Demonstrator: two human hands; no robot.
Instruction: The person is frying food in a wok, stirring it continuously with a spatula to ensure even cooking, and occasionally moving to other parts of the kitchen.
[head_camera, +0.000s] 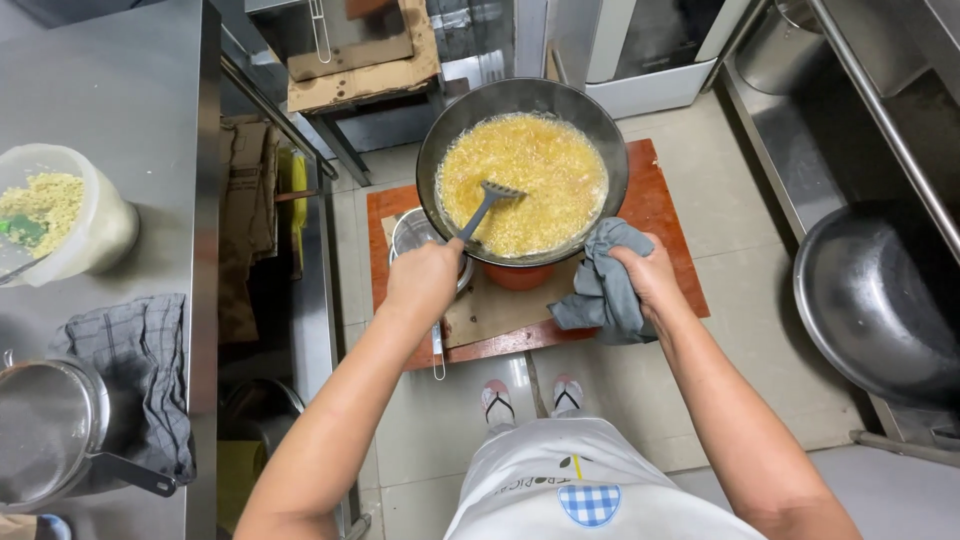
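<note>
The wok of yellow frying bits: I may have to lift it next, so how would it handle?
The wok is probably heavy and hot: the right hand grips its rim through a grey cloth. The bubbling yellow contents would likely slosh if tilted. Its perch on the orange pot looks tippy.

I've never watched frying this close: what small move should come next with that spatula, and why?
Probably drag the spatula in the left hand across the wok, since its head sits at one spot in the bubbling yellow food while the right hand steadies the rim through a grey cloth.
</note>
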